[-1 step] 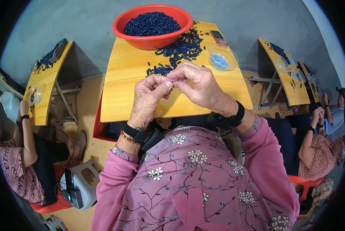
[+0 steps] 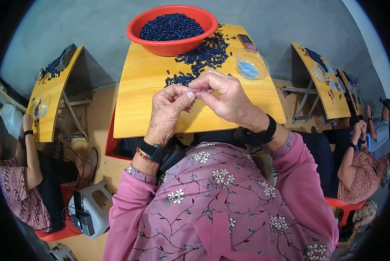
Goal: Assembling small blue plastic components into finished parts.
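Observation:
Above the near part of the yellow table (image 2: 138, 104), both hands meet fingertip to fingertip. My left hand (image 2: 169, 106) is closed in a pinch of thumb and forefinger. My right hand (image 2: 225, 95) pinches too, its thumb and bent forefinger touching the left fingertips. Whatever lies between them is too small and too hidden to name. Just beyond the fingers lie loose small dark-blue cylinders (image 2: 210, 54), spread up toward a red basin (image 2: 142, 45) heaped with the same pieces. A clear round dish (image 2: 264, 74) of tiny light-blue and silvery pieces (image 2: 247, 69) sits to the right.
A mobile phone (image 2: 247, 42) lies at the table's far right corner. Other yellow tables stand left (image 2: 58, 95) and right (image 2: 323, 89), with people seated at them. A grey-white stool (image 2: 97, 209) is at lower left. Part of a red container (image 2: 112, 145) shows under my table.

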Demonstrator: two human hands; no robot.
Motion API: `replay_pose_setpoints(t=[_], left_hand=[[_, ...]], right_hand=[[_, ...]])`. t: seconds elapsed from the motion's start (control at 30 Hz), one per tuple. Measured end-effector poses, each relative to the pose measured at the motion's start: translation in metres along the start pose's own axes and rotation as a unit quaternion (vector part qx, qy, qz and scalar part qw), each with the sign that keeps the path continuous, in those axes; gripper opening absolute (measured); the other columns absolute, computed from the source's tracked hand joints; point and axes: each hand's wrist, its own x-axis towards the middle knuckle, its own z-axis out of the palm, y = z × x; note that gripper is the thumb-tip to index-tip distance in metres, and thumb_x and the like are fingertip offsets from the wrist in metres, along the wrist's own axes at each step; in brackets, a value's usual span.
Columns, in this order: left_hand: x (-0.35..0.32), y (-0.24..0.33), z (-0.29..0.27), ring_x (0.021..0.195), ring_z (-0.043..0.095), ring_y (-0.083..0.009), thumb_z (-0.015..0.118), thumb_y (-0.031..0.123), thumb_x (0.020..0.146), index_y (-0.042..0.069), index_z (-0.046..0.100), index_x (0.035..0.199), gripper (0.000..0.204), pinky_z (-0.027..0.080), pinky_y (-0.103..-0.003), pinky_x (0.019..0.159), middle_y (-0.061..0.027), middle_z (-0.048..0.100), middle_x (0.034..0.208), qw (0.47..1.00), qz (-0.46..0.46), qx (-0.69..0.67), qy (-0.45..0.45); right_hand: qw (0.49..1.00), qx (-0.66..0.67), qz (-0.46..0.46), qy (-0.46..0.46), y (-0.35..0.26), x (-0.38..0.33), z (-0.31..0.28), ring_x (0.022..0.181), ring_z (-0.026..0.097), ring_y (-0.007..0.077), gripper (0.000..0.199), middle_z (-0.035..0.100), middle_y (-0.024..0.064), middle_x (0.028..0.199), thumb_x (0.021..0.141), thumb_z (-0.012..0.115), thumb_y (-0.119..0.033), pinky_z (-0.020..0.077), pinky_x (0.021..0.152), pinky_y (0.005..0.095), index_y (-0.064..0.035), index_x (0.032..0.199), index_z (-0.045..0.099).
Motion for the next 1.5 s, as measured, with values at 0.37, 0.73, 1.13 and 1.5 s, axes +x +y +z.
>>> replay_pose_setpoints(t=[0.37, 0.73, 1.13, 1.5], left_hand=[[-0.005, 0.006, 0.013, 0.070, 0.058, -0.0110, 0.068, 0.007, 0.088, 0.000, 0.065, 0.093, 0.008, 0.050, -0.026, 0.067, -0.0037, 0.064, 0.079, 0.998, 0.022, 0.036, 0.038], [-0.007, 0.013, 0.016, 0.069, 0.054, -0.0050, 0.069, 0.004, 0.087, 0.001, 0.063, 0.094, 0.010, 0.045, -0.020, 0.064, 0.0003, 0.062, 0.081, 0.995, 0.057, 0.071, 0.036], [-0.011, 0.013, 0.022, 0.072, 0.057, -0.0100, 0.066, 0.010, 0.091, 0.000, 0.061, 0.093, 0.012, 0.049, -0.024, 0.068, -0.0034, 0.062, 0.084, 0.993, 0.074, 0.088, 0.037], [-0.013, 0.015, 0.026, 0.065, 0.051, -0.0083, 0.057, 0.022, 0.098, 0.004, 0.056, 0.088, 0.020, 0.047, -0.025, 0.063, 0.0002, 0.054, 0.075, 0.997, 0.049, 0.064, 0.010]], right_hand=[[0.950, 0.241, 0.196, 0.014, 0.004, -0.012, -0.007, 0.071, 0.063, 0.0075, 0.010, 0.066, 0.0033, 0.078, 0.090, 0.062, 0.000, 0.0530, 0.065, 0.0231, 0.0042, 0.099, 0.066], [0.959, 0.210, 0.186, 0.031, -0.003, -0.014, -0.004, 0.074, 0.060, 0.0040, 0.008, 0.065, 0.0018, 0.079, 0.087, 0.065, 0.002, 0.0501, 0.064, 0.0200, 0.0033, 0.095, 0.065], [0.973, 0.184, 0.113, 0.081, -0.007, -0.014, 0.002, 0.078, 0.063, 0.0086, 0.007, 0.064, 0.0042, 0.084, 0.087, 0.061, 0.007, 0.0523, 0.067, 0.0235, 0.0029, 0.092, 0.064], [0.958, 0.240, 0.125, 0.098, -0.010, -0.015, 0.004, 0.078, 0.064, 0.0093, 0.009, 0.064, 0.0047, 0.085, 0.087, 0.059, 0.008, 0.0532, 0.068, 0.0232, 0.0017, 0.091, 0.064]])
